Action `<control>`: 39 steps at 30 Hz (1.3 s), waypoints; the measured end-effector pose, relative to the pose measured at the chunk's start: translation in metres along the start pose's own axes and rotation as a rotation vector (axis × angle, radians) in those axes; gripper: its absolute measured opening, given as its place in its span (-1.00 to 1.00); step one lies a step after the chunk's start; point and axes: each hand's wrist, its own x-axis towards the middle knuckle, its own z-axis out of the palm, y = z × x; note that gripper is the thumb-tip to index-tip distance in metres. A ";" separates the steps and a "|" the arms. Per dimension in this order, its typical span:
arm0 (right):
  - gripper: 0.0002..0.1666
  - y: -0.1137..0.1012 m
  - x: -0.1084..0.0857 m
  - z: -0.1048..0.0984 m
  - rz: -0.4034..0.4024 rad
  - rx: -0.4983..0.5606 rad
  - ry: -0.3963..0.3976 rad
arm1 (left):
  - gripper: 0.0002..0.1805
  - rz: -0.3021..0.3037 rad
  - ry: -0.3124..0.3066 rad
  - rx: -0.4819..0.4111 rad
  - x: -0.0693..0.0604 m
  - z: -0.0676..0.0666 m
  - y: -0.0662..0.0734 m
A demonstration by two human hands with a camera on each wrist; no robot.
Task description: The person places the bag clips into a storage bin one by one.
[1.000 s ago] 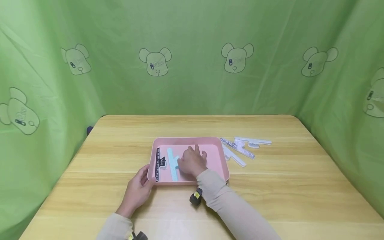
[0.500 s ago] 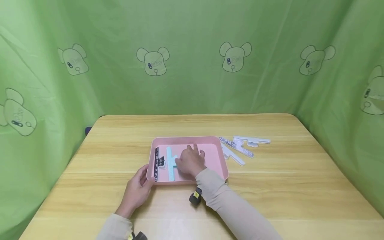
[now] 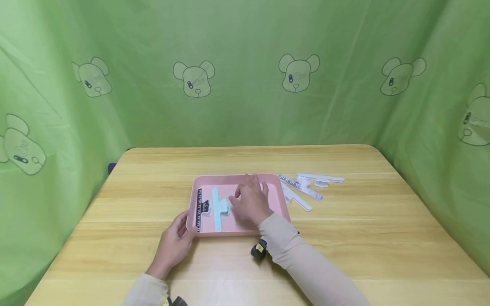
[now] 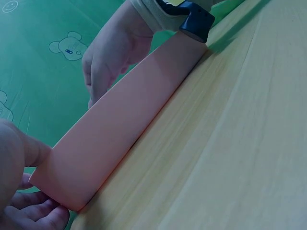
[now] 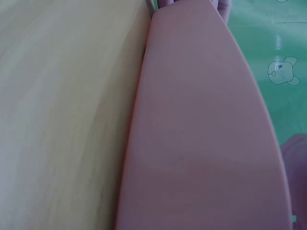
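Note:
At its front left corner, the pink tray (image 3: 229, 233) is gripped by my left hand (image 3: 174, 244), thumb on the rim and fingers around the outside, as the left wrist view shows. Inside the tray lie a black clip (image 3: 199, 210) with a piano-key pattern, against the left side, and a mint-green clip (image 3: 217, 210) beside it. My right hand (image 3: 250, 202) hovers over the tray just right of the mint clip, fingers loosely bent and apart from it, with nothing visible in them. In the right wrist view the tray's front wall (image 5: 192, 120) hides most of that hand.
Right of the tray, on the wooden table (image 3: 363, 238), lie a white clip (image 3: 300, 200), a clear piano-key clip (image 3: 314, 194) and another white clip (image 3: 332, 179), close together and partly overlapping. A green curtain (image 3: 245, 119) stands behind the table.
The mint clip has turned slightly straighter, nearly parallel to the black one. My right hand has let go of it and shifted right. My left hand stays on the tray.

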 end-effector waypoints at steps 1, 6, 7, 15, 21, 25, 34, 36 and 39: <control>-0.72 0.001 0.000 -0.001 -0.014 -0.002 0.013 | -0.36 -0.005 0.001 0.002 0.000 0.000 0.000; -0.75 0.008 -0.002 -0.006 -0.070 -0.017 0.065 | -0.36 -0.006 0.003 0.002 0.000 0.000 0.000; -0.75 0.009 -0.003 -0.007 -0.078 -0.024 0.072 | -0.36 -0.002 0.002 -0.001 0.000 0.000 0.000; -0.75 0.019 -0.007 -0.019 -0.147 -0.071 0.136 | -0.37 0.008 -0.002 0.005 -0.001 -0.003 0.003; -0.76 0.029 -0.007 -0.027 -0.176 -0.113 0.169 | -0.37 0.009 -0.006 -0.002 0.000 -0.002 0.002; -0.78 0.036 -0.006 -0.031 -0.179 -0.097 0.177 | -0.36 -0.005 -0.007 -0.001 0.000 -0.001 0.001; -0.81 0.050 -0.002 -0.039 -0.197 -0.141 0.213 | -0.36 -0.012 -0.006 0.004 -0.001 -0.001 0.001; -0.81 0.053 -0.002 -0.042 -0.198 -0.146 0.216 | -0.36 -0.011 -0.005 0.007 -0.001 -0.001 0.001; -0.81 0.058 -0.001 -0.046 -0.187 -0.152 0.216 | -0.36 0.001 -0.004 0.008 -0.001 -0.001 0.002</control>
